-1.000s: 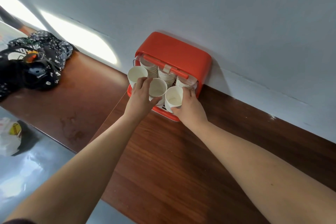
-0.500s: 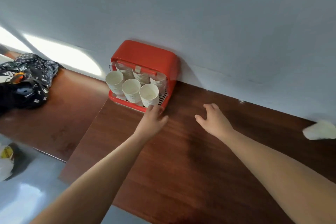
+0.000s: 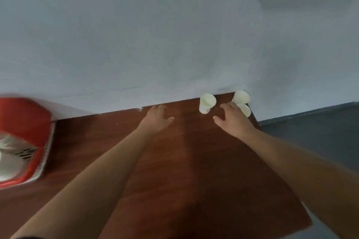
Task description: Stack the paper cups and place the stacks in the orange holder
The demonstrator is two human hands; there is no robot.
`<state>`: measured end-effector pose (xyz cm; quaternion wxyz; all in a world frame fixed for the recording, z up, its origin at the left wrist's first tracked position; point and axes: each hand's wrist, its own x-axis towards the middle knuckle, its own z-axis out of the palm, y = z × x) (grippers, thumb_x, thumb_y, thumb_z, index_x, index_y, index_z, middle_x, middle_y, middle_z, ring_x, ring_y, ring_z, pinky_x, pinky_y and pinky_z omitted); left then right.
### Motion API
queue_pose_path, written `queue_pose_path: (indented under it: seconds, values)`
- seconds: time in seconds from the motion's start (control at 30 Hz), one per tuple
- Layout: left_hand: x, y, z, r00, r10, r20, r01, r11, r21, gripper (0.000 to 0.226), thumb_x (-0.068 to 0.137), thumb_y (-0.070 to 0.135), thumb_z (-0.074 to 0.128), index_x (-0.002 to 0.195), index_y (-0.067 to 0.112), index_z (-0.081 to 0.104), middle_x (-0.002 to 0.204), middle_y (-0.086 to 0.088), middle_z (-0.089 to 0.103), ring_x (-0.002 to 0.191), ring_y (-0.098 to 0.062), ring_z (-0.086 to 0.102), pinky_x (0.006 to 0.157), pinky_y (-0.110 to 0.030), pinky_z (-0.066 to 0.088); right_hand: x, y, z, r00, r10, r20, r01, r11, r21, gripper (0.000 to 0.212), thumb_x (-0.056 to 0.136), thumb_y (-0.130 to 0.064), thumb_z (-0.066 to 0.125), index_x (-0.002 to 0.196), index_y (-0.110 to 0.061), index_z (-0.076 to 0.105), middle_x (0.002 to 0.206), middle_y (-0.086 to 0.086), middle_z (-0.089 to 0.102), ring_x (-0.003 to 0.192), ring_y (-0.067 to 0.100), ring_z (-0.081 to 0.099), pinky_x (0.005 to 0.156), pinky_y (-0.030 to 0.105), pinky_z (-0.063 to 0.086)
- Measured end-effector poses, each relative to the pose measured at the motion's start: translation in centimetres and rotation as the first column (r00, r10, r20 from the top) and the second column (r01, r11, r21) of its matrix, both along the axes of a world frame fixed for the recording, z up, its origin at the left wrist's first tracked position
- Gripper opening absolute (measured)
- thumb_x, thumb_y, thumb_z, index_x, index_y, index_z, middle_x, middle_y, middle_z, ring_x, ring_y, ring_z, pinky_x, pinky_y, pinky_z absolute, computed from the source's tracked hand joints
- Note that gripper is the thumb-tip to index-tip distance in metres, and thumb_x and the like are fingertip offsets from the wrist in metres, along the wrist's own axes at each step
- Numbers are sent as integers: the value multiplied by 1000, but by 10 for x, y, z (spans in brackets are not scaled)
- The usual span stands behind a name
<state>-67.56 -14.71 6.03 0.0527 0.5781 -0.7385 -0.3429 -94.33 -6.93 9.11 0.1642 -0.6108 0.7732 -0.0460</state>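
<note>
Wooden bench [image 3: 184, 161] meets a grey wall [image 3: 155, 35]. Three cups [image 3: 206, 103] stand right of centre; the holder [image 3: 23, 122] sits at frame left. Left hand [image 3: 155, 117] and right hand [image 3: 233, 120] hover empty, fingers [image 3: 225, 105] spread. Nest cups squarely, rims level.

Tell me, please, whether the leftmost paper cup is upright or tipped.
Upright: the cup stands on its base on the table, mouth upward.

Three paper cups [image 3: 207, 103] stand far right on the table [image 3: 194, 170], holder [image 3: 25, 122] far left.
</note>
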Motion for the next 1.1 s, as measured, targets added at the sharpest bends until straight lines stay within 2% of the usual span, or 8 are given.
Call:
queue_pose_path:
  seconds: [0.2, 0.47, 0.7, 0.83, 0.93, 1.0, 1.03, 1.1]
  values:
    - [-126, -38, -8, 996, -48, -80, 42, 997, -68, 74, 86, 39, 75, 145, 10, 41, 145, -9, 39, 133, -27, 42, 103, -39, 40, -101, -8, -13, 983, -185, 5, 185, 982, -40, 66, 82, -46, 69, 132, -7, 50, 126, 12, 49, 113, 31, 52, 92, 42, 48]
    - [-205, -70, -66, 998, -37, 44, 38, 999, -27, 102, 75, 44, 84, 152, 9, 28, 152, -14, 32, 141, -35, 32, 112, -47, 35, -145, -21, -80, 933, -354, 61, 350, 934, 65, 90, 72, -61, 75, 133, -5, 39, 125, 13, 46, 117, 31, 49, 92, 42, 47]
    - [-209, -72, -100, 1000, 1, 10, -1, 997, -77, 87, 80, 33, 80, 150, 12, 33, 147, -13, 40, 134, -34, 42, 109, -46, 39, -141, -39, -118, 923, -349, 162, 357, 934, -22, 86, 70, -52, 81, 133, -8, 42, 124, 11, 52, 116, 29, 53, 96, 43, 49]
    - [-201, -63, -99, 992, 56, -110, -61, 997, -42, 81, 81, 26, 79, 149, 14, 35, 145, -9, 42, 131, -28, 45, 101, -32, 37, -139, -37, -126, 911, -353, 215, 371, 927, -50, 77, 72, -46, 80, 131, -10, 46, 123, 8, 54, 112, 26, 55, 92, 44, 51]
    - [-192, -51, -94, 961, 147, -235, -131, 988, 83, 88, 80, 25, 80, 152, 17, 29, 143, -2, 43, 129, -20, 46, 94, -20, 35, -137, -33, -122, 876, -293, 383, 327, 945, -24, 71, 69, -53, 75, 128, -21, 52, 118, -3, 58, 105, 15, 59, 88, 38, 53]
    - [-185, -42, -86, 926, 247, -287, -210, 965, 156, 88, 80, 29, 82, 148, 14, 29, 133, 2, 47, 117, -16, 50, 77, -9, 39, -135, -32, -106, 804, -250, 539, 313, 949, -27, 62, 75, -46, 74, 129, -25, 54, 115, -9, 61, 103, 9, 59, 86, 29, 49]
    - [-181, -38, -81, 914, 275, -298, -229, 957, 180, 84, 79, 32, 83, 143, 13, 33, 128, 3, 49, 111, -14, 52, 69, -9, 40, -134, -33, -95, 760, -257, 597, 341, 940, -28, 57, 78, -43, 73, 129, -25, 54, 113, -11, 61, 101, 7, 59, 85, 28, 49]
    - [-173, -33, -73, 911, 266, -315, -207, 956, 208, 73, 76, 37, 85, 131, 15, 42, 123, 3, 56, 105, -13, 58, 68, -13, 41, -134, -39, -76, 666, -286, 689, 419, 908, -29, 45, 80, -44, 70, 120, -29, 58, 106, -16, 62, 97, 5, 61, 83, 32, 54]
